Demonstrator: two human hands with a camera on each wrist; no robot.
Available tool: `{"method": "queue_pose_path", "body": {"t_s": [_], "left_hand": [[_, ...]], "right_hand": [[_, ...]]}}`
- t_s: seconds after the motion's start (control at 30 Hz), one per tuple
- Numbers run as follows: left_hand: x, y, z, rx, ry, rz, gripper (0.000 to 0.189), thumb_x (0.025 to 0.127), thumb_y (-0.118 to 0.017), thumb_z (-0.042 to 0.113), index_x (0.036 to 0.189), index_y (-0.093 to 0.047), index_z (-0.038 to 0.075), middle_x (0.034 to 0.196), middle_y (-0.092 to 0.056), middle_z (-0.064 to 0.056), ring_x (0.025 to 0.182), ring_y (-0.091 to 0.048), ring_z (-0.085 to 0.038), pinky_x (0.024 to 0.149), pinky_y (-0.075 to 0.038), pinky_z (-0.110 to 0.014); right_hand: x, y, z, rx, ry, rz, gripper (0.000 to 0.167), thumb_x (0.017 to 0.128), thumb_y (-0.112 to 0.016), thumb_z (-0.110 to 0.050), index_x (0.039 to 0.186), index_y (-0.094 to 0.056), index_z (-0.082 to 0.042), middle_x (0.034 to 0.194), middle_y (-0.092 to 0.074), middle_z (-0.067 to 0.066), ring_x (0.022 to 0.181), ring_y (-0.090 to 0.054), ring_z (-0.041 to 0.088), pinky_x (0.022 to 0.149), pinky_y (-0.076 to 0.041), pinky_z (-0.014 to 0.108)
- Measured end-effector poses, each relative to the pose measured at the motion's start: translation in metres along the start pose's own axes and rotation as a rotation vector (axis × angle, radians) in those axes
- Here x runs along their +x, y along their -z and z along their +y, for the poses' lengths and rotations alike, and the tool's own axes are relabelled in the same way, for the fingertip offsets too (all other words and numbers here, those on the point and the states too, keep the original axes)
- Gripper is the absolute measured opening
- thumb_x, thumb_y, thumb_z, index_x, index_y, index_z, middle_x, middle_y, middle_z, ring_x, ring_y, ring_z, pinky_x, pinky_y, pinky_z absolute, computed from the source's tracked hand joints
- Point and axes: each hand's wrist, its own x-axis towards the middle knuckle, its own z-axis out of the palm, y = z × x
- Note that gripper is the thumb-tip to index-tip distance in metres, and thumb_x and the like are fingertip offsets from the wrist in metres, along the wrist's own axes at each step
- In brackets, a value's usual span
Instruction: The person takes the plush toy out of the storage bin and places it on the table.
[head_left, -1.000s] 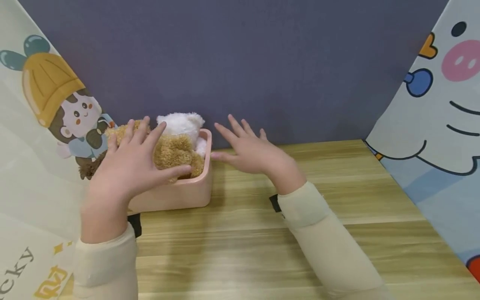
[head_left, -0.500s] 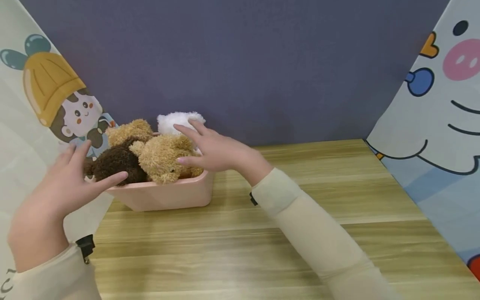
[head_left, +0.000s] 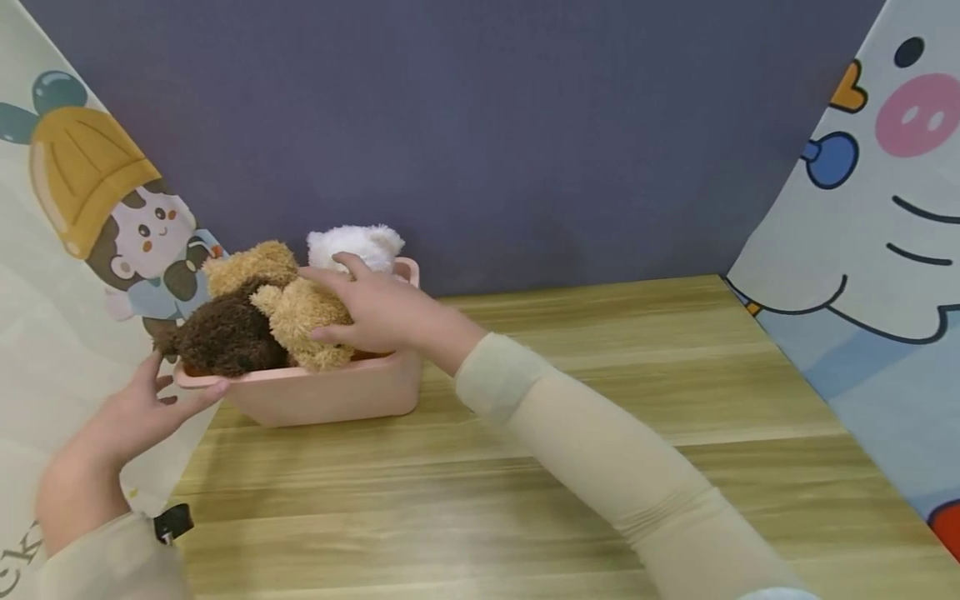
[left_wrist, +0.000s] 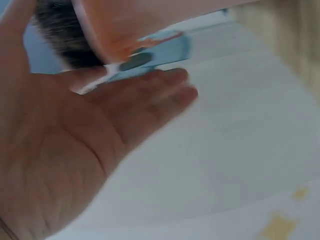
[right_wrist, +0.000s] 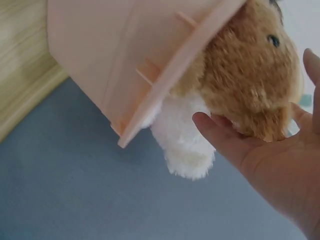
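1. Tan plush toy (head_left: pixel 303 325): it sits at the front of the pink bin (head_left: pixel 322 396) on the table (head_left: pixel 487 517), beside a dark brown plush toy (head_left: pixel 228 333), with a white plush toy (head_left: pixel 352 242) behind.
2. The right hand (head_left: pixel 382 308) reaches over it, thumb and fingers spread to either side of the fur, not closed tight.
3. The left hand (head_left: pixel 135 421) is at the bin's left end, thumb and fingers apart, gripping nothing.
4. The toy should be light, soft and hard to break; its fluffy pile ought to give good friction. A broad hold round the body looks safer than pinching loose fur, and its neighbours may drag along.
5. The right hand covers the toy's right side, and its lower part is lost in the bin. How firmly the fingers press, I cannot tell. The left wrist view is blurred, so whether the left hand touches the bin is unclear.
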Motion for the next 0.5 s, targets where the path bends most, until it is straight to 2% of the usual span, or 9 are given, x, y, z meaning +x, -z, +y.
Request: {"method": "queue_pose_path", "body": {"t_s": [0.1, 0.13, 0.2, 0.27, 0.33, 0.37, 0.4, 0.47, 0.5], "left_hand": [[0.011, -0.015, -0.012, -0.124, -0.072, 0.057, 0.111, 0.109, -0.051, 0.056, 0.161, 0.033, 0.006, 0.167, 0.011, -0.045, 0.144, -0.019, -0.074, 0.107, -0.035, -0.082], [0.014, -0.020, -0.015, -0.161, -0.083, 0.082, 0.111, 0.109, -0.053, 0.054, 0.162, 0.033, 0.008, 0.168, 0.012, -0.043, 0.146, -0.018, -0.073, 0.108, -0.034, -0.082], [0.020, -0.034, -0.018, -0.234, -0.112, 0.147, 0.109, 0.109, -0.056, 0.049, 0.164, 0.030, 0.011, 0.172, 0.013, -0.037, 0.150, -0.019, -0.068, 0.118, -0.047, -0.056], [0.025, -0.047, -0.019, -0.351, -0.144, 0.205, 0.105, 0.109, -0.058, 0.041, 0.167, 0.026, 0.016, 0.174, 0.012, -0.032, 0.154, -0.016, -0.064, 0.107, -0.057, -0.031], [0.029, -0.060, -0.018, -0.538, -0.148, 0.238, 0.104, 0.110, -0.059, 0.034, 0.167, 0.026, 0.024, 0.177, 0.017, -0.023, 0.158, -0.008, -0.058, 0.087, -0.056, -0.013], [0.032, -0.066, -0.017, -0.635, -0.156, 0.260, 0.103, 0.109, -0.061, 0.030, 0.167, 0.024, 0.029, 0.178, 0.017, -0.019, 0.160, -0.005, -0.055, 0.078, -0.051, -0.006], [0.034, -0.071, -0.015, -0.725, -0.153, 0.280, 0.102, 0.108, -0.062, 0.027, 0.167, 0.021, 0.032, 0.178, 0.016, -0.017, 0.161, -0.003, -0.053, 0.075, -0.052, -0.006], [0.036, -0.079, -0.011, -0.873, -0.130, 0.317, 0.101, 0.107, -0.064, 0.023, 0.166, 0.017, 0.037, 0.179, 0.016, -0.012, 0.164, 0.001, -0.047, 0.095, -0.061, -0.026], [0.037, -0.082, -0.010, -0.917, -0.113, 0.336, 0.101, 0.107, -0.065, 0.023, 0.165, 0.016, 0.039, 0.179, 0.016, -0.010, 0.165, 0.002, -0.044, 0.105, -0.059, -0.039]], "right_hand": [[0.001, -0.008, -0.002, 0.022, -0.005, -0.030, 0.084, 0.103, -0.052, -0.066, 0.170, -0.004, -0.047, 0.181, -0.001, 0.004, 0.112, -0.069, 0.015, 0.073, -0.057, 0.023], [0.001, -0.010, -0.002, 0.027, -0.011, -0.039, 0.084, 0.103, -0.052, -0.065, 0.170, -0.005, -0.047, 0.181, -0.001, 0.004, 0.102, -0.069, 0.013, 0.073, -0.056, 0.023], [0.002, -0.014, -0.002, 0.032, -0.016, -0.038, 0.082, 0.104, -0.052, -0.064, 0.170, -0.008, -0.044, 0.180, -0.005, 0.005, 0.091, -0.068, 0.009, 0.074, -0.056, 0.023], [0.004, -0.016, -0.001, 0.039, -0.025, -0.022, 0.081, 0.104, -0.053, -0.064, 0.170, -0.013, -0.043, 0.179, -0.012, 0.006, 0.091, -0.067, 0.008, 0.076, -0.056, 0.023], [0.006, -0.018, 0.000, 0.058, -0.034, -0.005, 0.080, 0.102, -0.056, -0.064, 0.169, -0.018, -0.042, 0.176, -0.019, 0.006, 0.089, -0.067, 0.009, 0.074, -0.057, 0.024], [0.007, -0.019, 0.000, 0.064, -0.037, 0.006, 0.080, 0.101, -0.058, -0.065, 0.168, -0.020, -0.041, 0.174, -0.023, 0.006, 0.090, -0.067, 0.010, 0.072, -0.057, 0.024], [0.009, -0.020, 0.000, 0.071, -0.043, 0.015, 0.080, 0.100, -0.060, -0.065, 0.166, -0.022, -0.042, 0.173, -0.026, 0.005, 0.089, -0.066, 0.010, 0.070, -0.057, 0.024], [0.011, -0.022, 0.000, 0.074, -0.047, 0.030, 0.081, 0.097, -0.065, -0.065, 0.164, -0.025, -0.041, 0.169, -0.033, 0.005, 0.089, -0.066, 0.011, 0.066, -0.057, 0.024], [0.012, -0.023, 0.000, 0.072, -0.048, 0.035, 0.082, 0.096, -0.067, -0.064, 0.163, -0.026, -0.041, 0.166, -0.035, 0.005, 0.090, -0.065, 0.011, 0.065, -0.056, 0.024]]}}
